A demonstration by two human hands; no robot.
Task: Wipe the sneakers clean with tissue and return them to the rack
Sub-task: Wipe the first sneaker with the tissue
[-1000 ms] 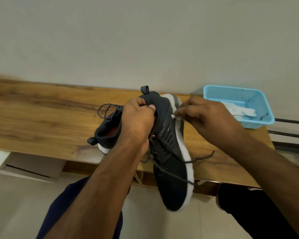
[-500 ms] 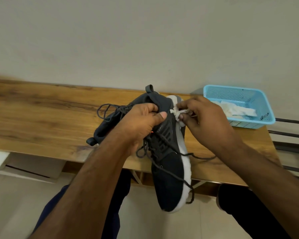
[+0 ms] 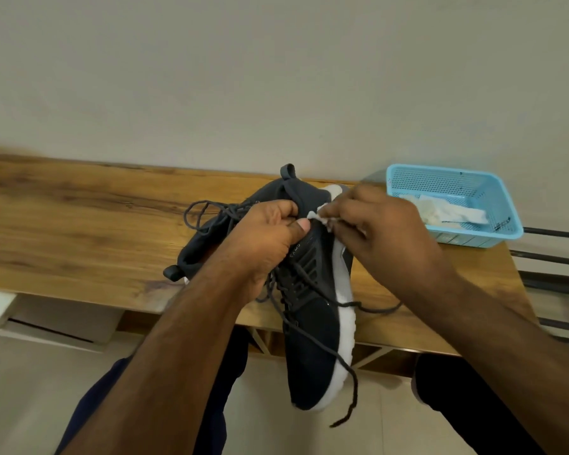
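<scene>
From my feed I see a long wooden tabletop with a warm brown grain (image 3: 79, 224) running across the view, its back edge against a plain pale grey wall (image 3: 276, 77). Below its near edge lie a pale tiled floor (image 3: 30, 389) and a white, drawer-like unit (image 3: 0, 307) at the left, with slanted wooden bracing under the table near the middle. At the right end of the tabletop stands a light blue perforated plastic basket (image 3: 493, 192) holding crumpled white tissue sheets (image 3: 447, 213); beyond it, dark horizontal bars (image 3: 555, 257) run along the right edge (I cannot tell what they belong to). The left hand (image 3: 263, 244) is curled tight around the collar of a dark navy mesh sneaker with a white sole (image 3: 309, 339), thumb across its side, holding it off the table with the toe pointing down toward the floor and the heel tab up near the wall. Its dark laces (image 3: 345, 366) hang loose, one end dangling below the toe. The right hand (image 3: 385, 231) has its fingertips closed in a pinch on a small wad of white tissue (image 3: 322, 220), pressed against the sneaker's upper side by the heel. A second dark sneaker (image 3: 191, 254) lies on the tabletop just behind the left hand, partly hidden by it.
</scene>
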